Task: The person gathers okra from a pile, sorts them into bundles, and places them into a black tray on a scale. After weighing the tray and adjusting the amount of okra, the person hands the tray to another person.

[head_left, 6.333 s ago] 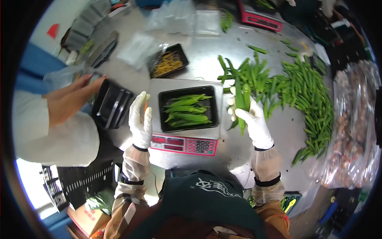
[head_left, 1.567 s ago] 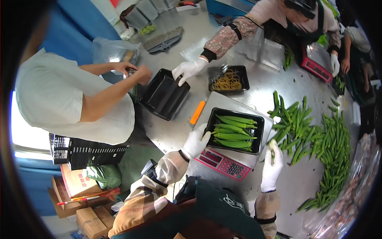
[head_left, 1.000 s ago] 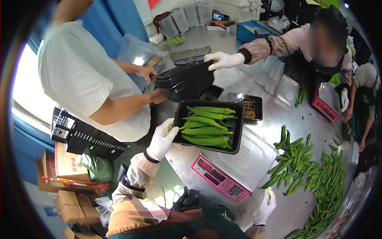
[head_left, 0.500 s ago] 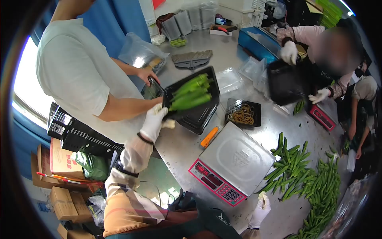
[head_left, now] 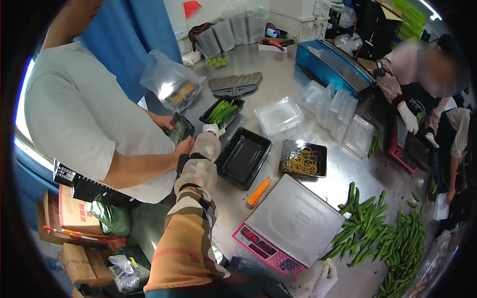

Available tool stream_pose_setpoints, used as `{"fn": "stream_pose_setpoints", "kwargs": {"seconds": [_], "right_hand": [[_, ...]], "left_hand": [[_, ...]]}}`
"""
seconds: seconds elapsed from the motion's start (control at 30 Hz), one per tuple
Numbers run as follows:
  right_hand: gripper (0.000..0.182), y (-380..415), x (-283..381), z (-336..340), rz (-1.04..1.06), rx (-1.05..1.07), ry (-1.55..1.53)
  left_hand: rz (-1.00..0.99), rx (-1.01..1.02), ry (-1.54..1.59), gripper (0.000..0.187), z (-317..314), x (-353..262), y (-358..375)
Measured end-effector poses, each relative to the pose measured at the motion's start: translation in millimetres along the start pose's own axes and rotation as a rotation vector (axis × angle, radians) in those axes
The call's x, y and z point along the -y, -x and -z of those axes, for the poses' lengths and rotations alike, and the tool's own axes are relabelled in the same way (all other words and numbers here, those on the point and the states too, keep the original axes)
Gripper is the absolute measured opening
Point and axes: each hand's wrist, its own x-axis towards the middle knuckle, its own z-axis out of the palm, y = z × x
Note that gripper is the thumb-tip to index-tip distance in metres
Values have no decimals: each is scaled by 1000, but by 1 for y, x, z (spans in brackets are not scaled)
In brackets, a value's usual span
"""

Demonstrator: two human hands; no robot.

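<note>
My left arm stretches far over the steel table, and my gloved left hand [head_left: 212, 130] is at the near edge of a black tray of okra [head_left: 222, 111], gripping it. The forearm hides most of the fingers. That tray lies beside the hands of a person in a white shirt [head_left: 84, 119]. My gloved right hand [head_left: 324, 277] rests low at the table's near edge, just right of the scale [head_left: 293, 216], with nothing in it. The scale's platform is bare.
An empty black tray [head_left: 243, 158] sits below my left hand, with a tray of rubber bands [head_left: 303, 161] and an orange cutter [head_left: 258, 192] close by. Loose okra [head_left: 392, 238] is piled at right. Clear plastic boxes [head_left: 338, 109] and another gloved worker [head_left: 412, 84] are at the far right.
My left hand lifted the okra tray off the scale and carried it left and away to the far side by the person in white. Another worker took away the black tray stack.
</note>
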Motion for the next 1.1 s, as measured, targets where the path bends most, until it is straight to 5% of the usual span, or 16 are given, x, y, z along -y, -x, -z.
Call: {"fn": "stream_pose_setpoints", "kwargs": {"seconds": [0.17, 0.2, 0.23, 0.3, 0.33, 0.37, 0.5, 0.57, 0.67, 0.73, 0.83, 0.87, 0.93, 0.97, 1.1], "right_hand": [[28, -1, 11, -8, -12, 9, 50], [28, 1, 13, -10, -9, 8, 57], [27, -2, 4, -12, 30, 7, 12], [25, -15, -29, -17, 104, 1, -79], [25, -17, -34, -18, 131, 9, -69], [25, -18, -37, -19, 158, 16, -60], [25, -4, -20, -9, 228, 48, 80], [24, 8, -11, 0, 158, -13, 72], [25, 24, -33, 33, 159, -106, 165], [25, 34, -60, 49, 280, -174, 245], [25, 60, -59, 57, -1, -216, -50], [25, 62, -68, 59, 121, -226, 35], [25, 69, -63, 57, -99, -184, -224], [23, 66, -75, 59, -6, -160, -92], [23, 62, -89, 63, 89, -167, 22]], "left_hand": [[-43, 107, -381, 55, 14, 36, -51], [-265, 127, -515, 57, 20, 40, -42], [-745, 144, -665, 59, 32, 25, 19], [-1109, 345, -606, 26, 41, 14, 97], [-784, 634, -549, 26, 53, 11, 140], [-1080, 628, -684, 29, 63, 36, 154], [-1044, 630, -1286, 37, 94, 81, 200], [-1147, 589, -1297, 36, 100, 89, 189], [-1031, 739, -1173, 42, 111, 74, 169], [-941, 840, -1210, 29, 119, 63, 158], [-672, 845, -1230, 28, 122, 53, 157], [-722, 837, -1232, 29, 121, 51, 169], [-1040, 743, -1269, 26, 123, 43, 201], [-1224, 688, -1159, 26, 128, 51, 200], [-1431, 386, -925, 18, 131, 53, 215]]}}
